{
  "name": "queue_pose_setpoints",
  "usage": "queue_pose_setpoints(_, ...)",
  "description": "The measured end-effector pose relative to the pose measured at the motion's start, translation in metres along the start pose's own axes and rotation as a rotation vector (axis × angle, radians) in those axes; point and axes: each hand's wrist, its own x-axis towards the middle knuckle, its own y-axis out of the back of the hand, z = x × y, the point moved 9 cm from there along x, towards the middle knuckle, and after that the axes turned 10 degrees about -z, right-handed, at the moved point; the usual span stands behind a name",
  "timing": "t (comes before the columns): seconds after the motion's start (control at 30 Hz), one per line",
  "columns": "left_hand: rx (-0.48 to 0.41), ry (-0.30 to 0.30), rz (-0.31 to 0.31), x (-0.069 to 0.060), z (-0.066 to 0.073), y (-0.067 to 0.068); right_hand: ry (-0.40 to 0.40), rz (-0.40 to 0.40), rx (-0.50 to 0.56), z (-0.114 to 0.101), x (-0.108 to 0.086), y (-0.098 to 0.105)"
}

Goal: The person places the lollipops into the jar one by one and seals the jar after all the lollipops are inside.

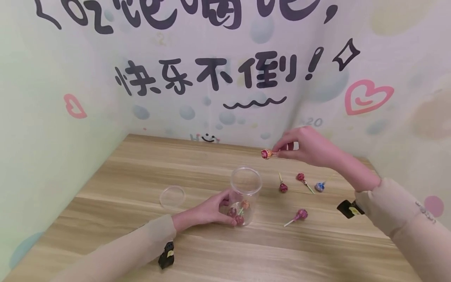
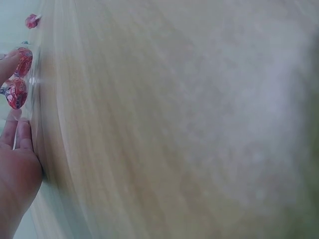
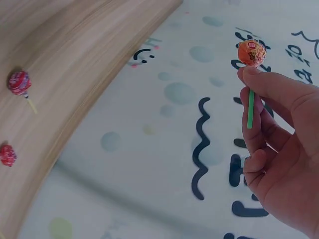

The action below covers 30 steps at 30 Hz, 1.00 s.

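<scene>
My right hand [image 1: 304, 147] pinches an orange-wrapped lollipop [image 1: 266, 154] by its stick, up above the far side of the table. In the right wrist view the green stick of that lollipop [image 3: 251, 52] runs down past my thumb and fingers. My left hand [image 1: 213, 209] grips the lower left side of a clear plastic jar [image 1: 245, 180], which stands upright with its mouth uncovered. Several lollipops lie at the jar's bottom, one an orange lollipop [image 1: 245, 204]. Red-wrapped lollipops [image 2: 17, 93] show through the jar beside my left hand [image 2: 17, 169] in the left wrist view.
Right of the jar lie a dark red lollipop [image 1: 283, 187], a red lollipop [image 1: 300, 177], a blue lollipop [image 1: 320, 187] and a pink-purple lollipop [image 1: 301, 214]. A round clear lid [image 1: 172, 196] rests left of the jar. A printed cloth wall [image 1: 211, 113] rises behind the wooden table [image 1: 116, 188].
</scene>
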Motion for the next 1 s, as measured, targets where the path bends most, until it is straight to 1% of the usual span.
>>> queue_pose_setpoints(0.1,0.001,-0.001,-0.002,0.001,0.001,0.000,0.013,-0.032,-0.005,-0.011,0.006,0.002)
queue_pose_setpoints(0.17,0.003,-0.008,-0.007,0.001,0.002,0.000,0.019,-0.069,0.003,-0.018,0.010,-0.001)
queue_pose_setpoints(0.27,0.013,-0.014,-0.010,0.001,0.002,-0.001,0.038,-0.133,0.032,-0.029,0.016,-0.009)
queue_pose_setpoints(0.4,0.019,-0.010,-0.008,0.000,0.001,0.000,0.085,-0.188,0.069,-0.044,0.021,-0.021)
queue_pose_setpoints(0.5,0.022,-0.005,-0.008,-0.001,0.001,0.000,0.109,-0.215,0.090,-0.053,0.024,-0.026)
queue_pose_setpoints(0.6,0.023,-0.013,-0.007,0.000,0.002,0.000,0.113,-0.243,0.119,-0.059,0.026,-0.032)
queue_pose_setpoints(0.7,0.012,-0.011,-0.009,0.001,0.002,0.001,0.114,-0.268,0.126,-0.063,0.028,-0.037)
queue_pose_setpoints(0.83,0.007,-0.006,-0.009,0.000,0.003,0.001,0.126,-0.290,0.096,-0.068,0.030,-0.043)
queue_pose_setpoints(1.0,0.024,-0.007,0.002,-0.001,0.004,0.001,0.151,-0.295,0.066,-0.074,0.031,-0.048)
